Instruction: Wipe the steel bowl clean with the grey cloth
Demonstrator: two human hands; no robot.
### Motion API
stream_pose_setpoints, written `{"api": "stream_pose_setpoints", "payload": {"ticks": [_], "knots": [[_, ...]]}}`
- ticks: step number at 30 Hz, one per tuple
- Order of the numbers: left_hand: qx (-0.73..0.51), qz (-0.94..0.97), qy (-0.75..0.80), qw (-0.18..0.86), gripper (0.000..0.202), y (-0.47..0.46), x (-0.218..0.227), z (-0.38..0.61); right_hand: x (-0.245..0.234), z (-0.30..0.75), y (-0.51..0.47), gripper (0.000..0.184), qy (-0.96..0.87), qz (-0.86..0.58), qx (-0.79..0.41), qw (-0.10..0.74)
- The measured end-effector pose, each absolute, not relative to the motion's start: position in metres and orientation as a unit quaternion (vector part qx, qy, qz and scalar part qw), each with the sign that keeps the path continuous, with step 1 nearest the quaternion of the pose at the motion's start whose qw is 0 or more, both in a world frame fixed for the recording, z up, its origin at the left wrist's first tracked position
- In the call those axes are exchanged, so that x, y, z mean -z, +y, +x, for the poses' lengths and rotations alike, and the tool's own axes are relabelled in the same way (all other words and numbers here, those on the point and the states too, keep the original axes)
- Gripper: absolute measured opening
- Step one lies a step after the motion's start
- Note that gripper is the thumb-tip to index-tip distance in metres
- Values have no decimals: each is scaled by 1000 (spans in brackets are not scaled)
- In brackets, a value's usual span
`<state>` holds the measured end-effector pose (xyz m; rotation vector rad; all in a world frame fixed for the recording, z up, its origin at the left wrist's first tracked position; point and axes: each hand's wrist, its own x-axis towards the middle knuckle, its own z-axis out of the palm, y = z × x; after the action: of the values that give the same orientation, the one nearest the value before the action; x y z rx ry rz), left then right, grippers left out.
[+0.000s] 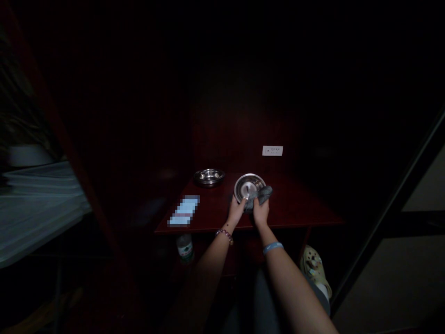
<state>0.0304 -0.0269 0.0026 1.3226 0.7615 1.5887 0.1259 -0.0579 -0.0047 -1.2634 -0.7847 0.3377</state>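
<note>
A shiny metal bowl is held tilted toward me above the dark red desk. My left hand grips its near left rim, thumb on the inside. A grey cloth is bunched in my right hand and lies over the bowl's near right edge. Fingers of both hands are partly hidden under the bowl and cloth. To the left at the back, more metal bowls appear stacked on the desk.
A blurred-out bright rectangle lies on the desk's left side. Below the front edge stands a bottle with a green label. A white socket panel is on the back wall. A clog shows at lower right, flat pale stacks at left.
</note>
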Motion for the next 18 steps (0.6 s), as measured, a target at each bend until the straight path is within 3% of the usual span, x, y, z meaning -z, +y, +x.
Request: {"api": "stream_pose_setpoints", "payload": {"ticks": [18], "knots": [[-642,503,356,456,31,-19,-1,29,2,124,-60,61,-372,-559,-175,720]]}}
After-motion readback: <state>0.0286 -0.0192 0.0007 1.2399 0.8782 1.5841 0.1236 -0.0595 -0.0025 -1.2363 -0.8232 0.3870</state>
